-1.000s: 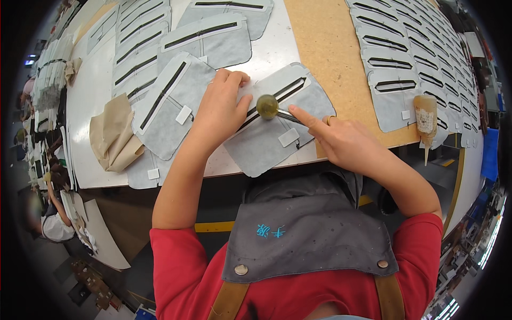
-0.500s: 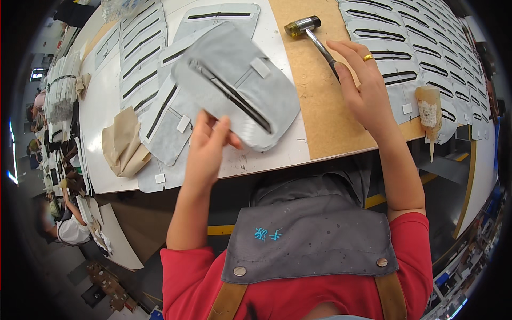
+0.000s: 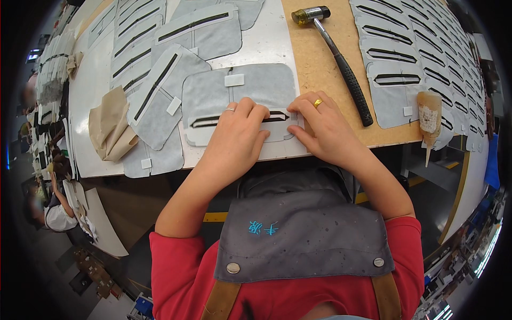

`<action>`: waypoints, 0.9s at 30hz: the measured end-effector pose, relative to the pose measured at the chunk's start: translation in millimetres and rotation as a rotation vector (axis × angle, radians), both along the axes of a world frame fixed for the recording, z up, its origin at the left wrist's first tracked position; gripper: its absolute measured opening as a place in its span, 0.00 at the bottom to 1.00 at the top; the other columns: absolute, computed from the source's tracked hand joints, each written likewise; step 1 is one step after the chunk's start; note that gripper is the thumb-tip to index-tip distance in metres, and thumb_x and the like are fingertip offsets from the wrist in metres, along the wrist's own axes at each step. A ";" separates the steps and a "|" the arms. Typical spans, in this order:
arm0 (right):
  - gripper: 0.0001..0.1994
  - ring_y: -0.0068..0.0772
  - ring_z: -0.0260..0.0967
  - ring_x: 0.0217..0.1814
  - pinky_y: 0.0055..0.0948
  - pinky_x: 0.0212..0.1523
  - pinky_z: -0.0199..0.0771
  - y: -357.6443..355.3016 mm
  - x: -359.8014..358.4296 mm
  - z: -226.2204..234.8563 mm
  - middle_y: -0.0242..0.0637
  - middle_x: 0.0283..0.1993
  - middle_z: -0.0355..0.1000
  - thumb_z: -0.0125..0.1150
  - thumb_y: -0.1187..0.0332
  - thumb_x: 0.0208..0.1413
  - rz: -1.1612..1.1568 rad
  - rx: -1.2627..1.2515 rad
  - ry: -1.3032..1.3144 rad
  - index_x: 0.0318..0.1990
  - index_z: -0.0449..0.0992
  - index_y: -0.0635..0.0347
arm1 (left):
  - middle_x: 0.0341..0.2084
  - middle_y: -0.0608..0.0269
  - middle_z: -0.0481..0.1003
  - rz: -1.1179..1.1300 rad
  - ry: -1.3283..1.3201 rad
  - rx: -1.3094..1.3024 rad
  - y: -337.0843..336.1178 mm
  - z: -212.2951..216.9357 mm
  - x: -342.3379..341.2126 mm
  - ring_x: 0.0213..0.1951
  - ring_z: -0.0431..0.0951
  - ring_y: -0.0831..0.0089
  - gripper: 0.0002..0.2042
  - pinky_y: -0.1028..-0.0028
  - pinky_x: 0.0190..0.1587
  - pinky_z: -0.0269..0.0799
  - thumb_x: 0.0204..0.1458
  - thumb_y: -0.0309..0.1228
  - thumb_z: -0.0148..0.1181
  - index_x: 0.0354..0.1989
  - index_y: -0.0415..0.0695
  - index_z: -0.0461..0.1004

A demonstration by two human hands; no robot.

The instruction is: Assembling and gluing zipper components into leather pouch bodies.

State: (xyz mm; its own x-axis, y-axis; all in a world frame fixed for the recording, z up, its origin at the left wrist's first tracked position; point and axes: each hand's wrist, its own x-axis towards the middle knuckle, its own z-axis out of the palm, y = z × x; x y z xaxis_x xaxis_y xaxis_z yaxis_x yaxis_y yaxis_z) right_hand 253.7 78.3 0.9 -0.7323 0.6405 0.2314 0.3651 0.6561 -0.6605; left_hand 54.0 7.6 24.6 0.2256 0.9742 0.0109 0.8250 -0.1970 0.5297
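Note:
A grey fabric panel [image 3: 266,85] with a black zipper-like slot and a small white tab lies flat near the table's front edge. My left hand [image 3: 242,130] rests over the middle of the slot, fingers curled and closed on the panel. At the panel's right end, my right hand [image 3: 325,128] has its thumb and index finger closing around the end of the slot. What lies under the fingertips is partly hidden. To the right of it lies a hammer [image 3: 348,74] with a black grip and a yellow-and-black head, untouched.
More grey panels [image 3: 156,96] overlap on the left beside a crumpled beige cloth [image 3: 112,125]. Rows of similar panels [image 3: 394,80] cover the right side. A glue bottle [image 3: 429,117], nozzle down, sits at the front right edge. A person [image 3: 58,216] works far left.
The lifted, tilted panel now lies flat and turned in front of me. My right hand has let go of the hammer, which lies on the board, and come to the panel.

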 end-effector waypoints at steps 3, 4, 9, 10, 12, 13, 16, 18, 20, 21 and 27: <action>0.12 0.44 0.65 0.47 0.39 0.47 0.65 5.2 -4.3 -2.0 0.40 0.42 0.68 0.61 0.73 0.51 -0.030 0.074 -0.008 0.43 0.69 0.60 | 0.34 0.56 0.70 0.065 -0.126 -0.061 5.4 -9.2 -1.2 0.40 0.70 0.58 0.08 0.66 0.44 0.67 0.49 0.22 0.59 0.38 0.39 0.70; 0.11 0.44 0.65 0.47 0.39 0.47 0.65 7.1 -6.1 -2.9 0.40 0.42 0.68 0.60 0.74 0.51 -0.044 0.103 -0.006 0.42 0.69 0.60 | 0.33 0.57 0.70 0.092 -0.163 -0.087 8.1 -11.4 -1.3 0.40 0.70 0.59 0.08 0.65 0.44 0.65 0.49 0.22 0.59 0.37 0.39 0.71; 0.09 0.44 0.66 0.47 0.39 0.47 0.65 14.4 -8.5 -9.5 0.39 0.41 0.69 0.57 0.76 0.52 -0.014 0.104 0.012 0.42 0.71 0.61 | 0.31 0.62 0.71 0.124 -0.093 0.056 12.1 -20.5 4.4 0.38 0.70 0.64 0.07 0.66 0.44 0.59 0.49 0.22 0.59 0.37 0.42 0.73; 0.08 0.44 0.66 0.46 0.38 0.47 0.66 16.8 -8.5 -10.7 0.39 0.40 0.70 0.56 0.77 0.52 -0.013 0.053 0.041 0.41 0.71 0.61 | 0.31 0.63 0.71 0.115 -0.115 0.078 12.4 -22.5 2.3 0.38 0.70 0.65 0.08 0.67 0.44 0.57 0.49 0.22 0.58 0.39 0.43 0.74; 0.08 0.44 0.66 0.46 0.38 0.47 0.66 21.2 -9.5 -11.0 0.39 0.40 0.70 0.56 0.77 0.52 -0.015 0.043 0.045 0.40 0.72 0.61 | 0.31 0.65 0.71 0.105 -0.144 0.101 14.3 -26.0 -1.3 0.37 0.70 0.67 0.09 0.67 0.43 0.55 0.50 0.21 0.58 0.40 0.44 0.75; 0.07 0.44 0.66 0.46 0.38 0.48 0.66 22.2 -9.3 -10.7 0.39 0.40 0.70 0.56 0.77 0.52 -0.019 0.033 0.055 0.40 0.72 0.61 | 0.31 0.65 0.71 0.063 -0.155 0.141 15.8 -27.8 -3.0 0.37 0.70 0.67 0.10 0.68 0.41 0.56 0.49 0.20 0.57 0.40 0.46 0.76; 0.07 0.44 0.66 0.46 0.37 0.49 0.67 24.6 -9.3 -9.6 0.39 0.40 0.70 0.56 0.78 0.51 -0.011 0.013 0.044 0.39 0.73 0.61 | 0.31 0.66 0.71 -0.021 -0.104 0.203 18.4 -31.0 -8.9 0.36 0.70 0.67 0.13 0.69 0.40 0.56 0.48 0.19 0.56 0.41 0.47 0.77; 0.07 0.44 0.66 0.45 0.36 0.49 0.67 23.7 -6.4 -9.3 0.39 0.39 0.70 0.57 0.78 0.51 0.014 0.058 0.018 0.39 0.73 0.61 | 0.31 0.66 0.71 -0.065 -0.045 0.223 18.5 -32.7 -9.1 0.36 0.71 0.68 0.14 0.70 0.41 0.56 0.47 0.18 0.57 0.42 0.46 0.77; 0.07 0.44 0.66 0.45 0.36 0.49 0.67 23.1 -2.9 -9.7 0.39 0.39 0.70 0.57 0.79 0.51 0.040 0.105 -0.006 0.39 0.74 0.61 | 0.31 0.65 0.70 -0.107 -0.003 0.320 19.1 -34.8 -8.1 0.36 0.71 0.67 0.16 0.70 0.40 0.60 0.43 0.17 0.57 0.42 0.45 0.77; 0.08 0.44 0.66 0.45 0.36 0.48 0.68 22.7 -1.2 -10.8 0.39 0.40 0.69 0.57 0.79 0.51 0.035 0.126 -0.008 0.39 0.74 0.61 | 0.31 0.65 0.70 -0.107 -0.006 0.323 18.7 -37.0 -7.0 0.36 0.71 0.67 0.16 0.70 0.40 0.60 0.43 0.17 0.57 0.42 0.45 0.77; 0.13 0.46 0.66 0.48 0.37 0.49 0.69 27.7 -12.9 -5.0 0.43 0.43 0.69 0.57 0.79 0.51 -0.065 0.067 0.113 0.45 0.71 0.62 | 0.31 0.60 0.69 0.038 0.009 0.383 27.0 -45.7 10.9 0.36 0.71 0.62 0.16 0.67 0.41 0.67 0.40 0.17 0.58 0.41 0.42 0.75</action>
State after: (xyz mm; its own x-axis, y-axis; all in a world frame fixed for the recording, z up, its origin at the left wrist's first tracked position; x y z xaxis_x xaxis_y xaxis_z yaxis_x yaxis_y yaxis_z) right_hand 240.8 106.0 -4.1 -0.6562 0.6664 0.3540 0.3341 0.6773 -0.6555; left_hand 64.9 34.6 -21.1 0.1914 0.9075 0.3739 0.8397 -0.3486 0.4164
